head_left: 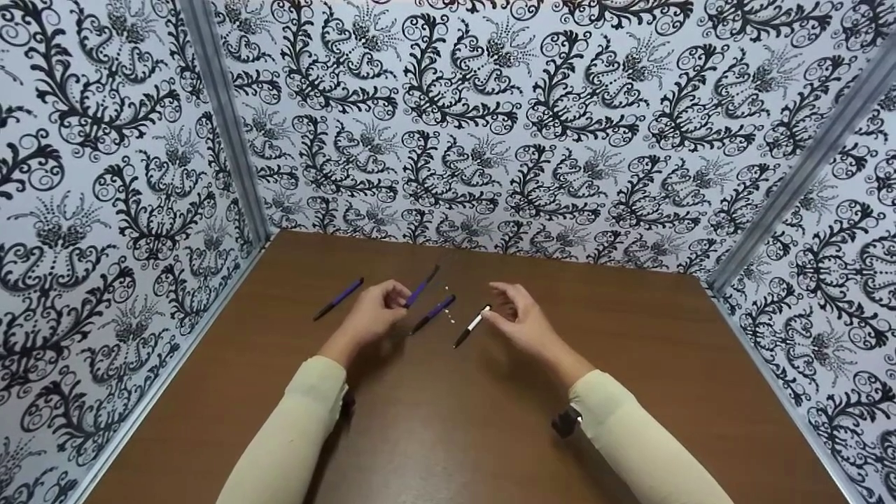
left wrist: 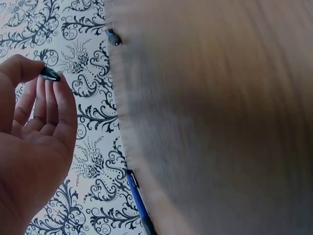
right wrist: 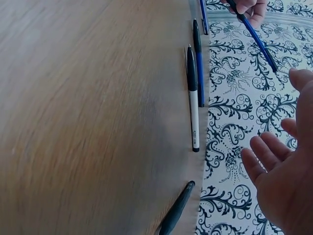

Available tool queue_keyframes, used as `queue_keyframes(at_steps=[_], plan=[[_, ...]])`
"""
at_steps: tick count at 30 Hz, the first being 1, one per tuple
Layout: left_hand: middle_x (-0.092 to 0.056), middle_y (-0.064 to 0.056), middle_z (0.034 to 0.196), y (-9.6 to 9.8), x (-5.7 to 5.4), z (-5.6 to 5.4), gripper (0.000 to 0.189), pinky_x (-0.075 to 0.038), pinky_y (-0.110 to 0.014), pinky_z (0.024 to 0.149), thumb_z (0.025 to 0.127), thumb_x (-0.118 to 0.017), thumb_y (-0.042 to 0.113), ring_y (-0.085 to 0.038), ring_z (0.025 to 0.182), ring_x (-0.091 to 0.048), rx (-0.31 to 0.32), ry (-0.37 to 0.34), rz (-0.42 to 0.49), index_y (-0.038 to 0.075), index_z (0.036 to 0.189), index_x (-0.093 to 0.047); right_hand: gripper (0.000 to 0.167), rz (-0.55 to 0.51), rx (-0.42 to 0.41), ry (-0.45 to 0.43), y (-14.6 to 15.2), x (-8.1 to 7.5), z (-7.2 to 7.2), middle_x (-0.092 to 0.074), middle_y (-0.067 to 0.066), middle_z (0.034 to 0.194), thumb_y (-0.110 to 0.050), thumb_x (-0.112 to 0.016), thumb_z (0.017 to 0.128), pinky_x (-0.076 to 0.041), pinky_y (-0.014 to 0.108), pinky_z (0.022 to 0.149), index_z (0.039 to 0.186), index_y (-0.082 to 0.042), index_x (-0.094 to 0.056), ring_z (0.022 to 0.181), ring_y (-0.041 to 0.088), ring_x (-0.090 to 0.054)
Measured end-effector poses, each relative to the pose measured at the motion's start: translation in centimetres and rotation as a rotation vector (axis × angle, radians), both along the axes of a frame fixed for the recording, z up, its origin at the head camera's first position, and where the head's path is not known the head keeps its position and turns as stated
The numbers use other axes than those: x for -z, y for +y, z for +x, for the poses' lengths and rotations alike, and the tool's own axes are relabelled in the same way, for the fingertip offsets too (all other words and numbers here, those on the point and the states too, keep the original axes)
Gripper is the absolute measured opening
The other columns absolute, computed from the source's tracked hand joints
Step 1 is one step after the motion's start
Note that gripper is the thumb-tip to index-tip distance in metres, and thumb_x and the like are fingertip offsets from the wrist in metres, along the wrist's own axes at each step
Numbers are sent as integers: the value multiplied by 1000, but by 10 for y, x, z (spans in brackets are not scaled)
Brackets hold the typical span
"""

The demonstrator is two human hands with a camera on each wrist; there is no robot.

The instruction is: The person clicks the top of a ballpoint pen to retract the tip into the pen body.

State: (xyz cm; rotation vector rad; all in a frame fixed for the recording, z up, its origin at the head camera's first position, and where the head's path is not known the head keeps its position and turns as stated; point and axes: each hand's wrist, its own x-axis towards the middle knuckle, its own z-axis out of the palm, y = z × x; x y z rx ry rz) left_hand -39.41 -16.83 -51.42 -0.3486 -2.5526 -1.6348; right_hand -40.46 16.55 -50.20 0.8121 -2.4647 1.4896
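My left hand (head_left: pixel 373 315) pinches a blue pen with black ends (head_left: pixel 420 290) between thumb and fingers, holding it raised and slanted above the table. In the left wrist view only that pen's black end (left wrist: pixel 50 74) shows at the fingertips. Below it lies a second blue pen (head_left: pixel 434 313), and a third blue pen (head_left: pixel 339 299) is to the left. My right hand (head_left: pixel 521 318) holds nothing; its fingers are loosely bent and spread apart. From above, its thumb overlaps a white pen with a black grip (head_left: pixel 476 322), but the right wrist view shows them apart.
A dark pen-like object (right wrist: pixel 177 209) lies nearer the right wrist camera; the head view does not show it clearly. The brown table (head_left: pixel 434 434) is bounded by patterned walls (head_left: pixel 455 140) at the back and sides, with grey posts (head_left: pixel 227 126) in the corners.
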Motion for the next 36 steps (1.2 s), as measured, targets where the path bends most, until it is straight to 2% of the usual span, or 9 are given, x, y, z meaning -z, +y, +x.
queue_keyframes(at_steps=[8,14,21,26,36], plan=[[-70,-10,112,-9,1,-2,22,-56,-42,93,101,-71,-3,-26,106,-65,-25,-21,-31,5,121,-72,57,102,31,56,3,3,0,-65,13,132,-16,-84,100,-53,54,106,151,-4,-63,123,31,-63],[-69,-11,113,-15,2,-3,21,-55,-42,92,101,-71,-2,-26,106,-64,-39,-31,-58,4,121,-72,58,127,29,64,6,5,1,-64,16,138,-20,-83,101,-50,64,111,153,-4,-61,130,35,-60],[-69,-12,116,-22,8,-6,20,-54,-42,94,104,-69,-1,-28,109,-64,-57,-50,-49,3,123,-71,59,121,21,55,8,6,2,-64,17,137,-19,-84,100,-49,65,111,152,-3,-62,130,36,-61],[-69,-12,115,-24,8,-9,20,-54,-42,95,103,-70,-2,-28,109,-64,-59,-45,-52,4,123,-71,58,113,30,57,7,6,3,-65,14,135,-20,-84,100,-49,63,111,151,-4,-63,128,34,-61],[-69,-11,112,-32,9,-10,18,-54,-40,87,104,-71,2,-28,103,-63,-99,-52,-143,7,121,-73,59,97,12,43,8,8,2,-65,15,136,-21,-85,100,-48,64,113,152,-4,-62,130,35,-61]])
